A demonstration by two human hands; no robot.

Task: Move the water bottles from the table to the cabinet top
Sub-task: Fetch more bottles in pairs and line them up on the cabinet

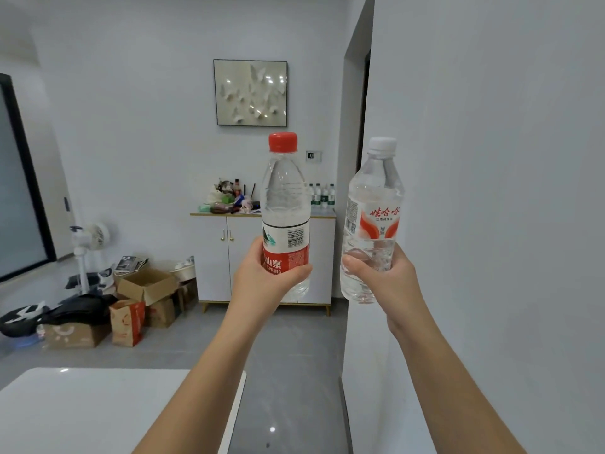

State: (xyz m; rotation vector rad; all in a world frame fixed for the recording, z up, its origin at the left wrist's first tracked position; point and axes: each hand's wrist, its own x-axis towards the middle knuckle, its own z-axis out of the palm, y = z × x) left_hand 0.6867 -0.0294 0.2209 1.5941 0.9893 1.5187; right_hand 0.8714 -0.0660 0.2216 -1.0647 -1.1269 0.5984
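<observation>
My left hand [262,280] grips a clear water bottle with a red cap and red label [285,198], held upright in front of me. My right hand [389,276] grips a second clear bottle with a white cap and a red-and-white label [373,204], tilted slightly right. Both bottles are raised in the air, well short of the white cabinet [229,257] standing against the far wall. Its top [322,213] holds several small green-labelled bottles [322,195] at the right and a heap of clutter [229,199] at the left. The white table [82,411] lies at the lower left, below my left arm.
A white wall corner [491,224] stands close on my right. Cardboard boxes [144,286], a paper bag [127,322], dark bags and a white standing fan [86,247] crowd the floor left of the cabinet. Grey floor [294,371] runs from me to the cabinet.
</observation>
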